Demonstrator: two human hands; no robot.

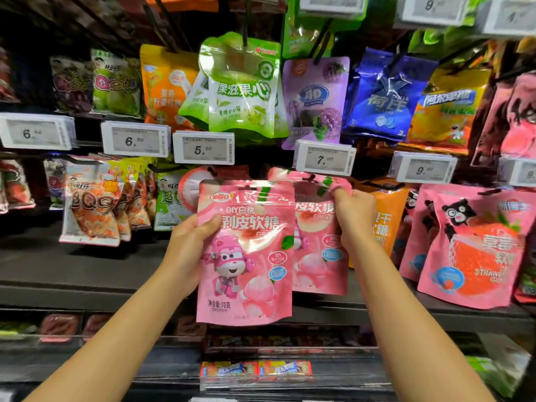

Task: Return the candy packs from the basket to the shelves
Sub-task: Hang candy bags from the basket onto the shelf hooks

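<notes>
My left hand (190, 242) grips a pink peach candy pack (246, 256) by its left edge and holds it upright in front of the shelf. Behind it hangs a second, matching pink pack (322, 250) on a peg. My right hand (352, 219) pinches the upper right corner of that hanging pack. The two packs overlap, the held one in front and to the left. The basket is not in view.
Candy bags hang in rows: a green pack (243, 88), a purple pack (316, 97), a blue pack (385, 94), an orange pack (385, 219) and pink strawberry packs (475, 250). Price tags (324, 156) jut out on pegs. A dark shelf ledge (87, 285) runs below.
</notes>
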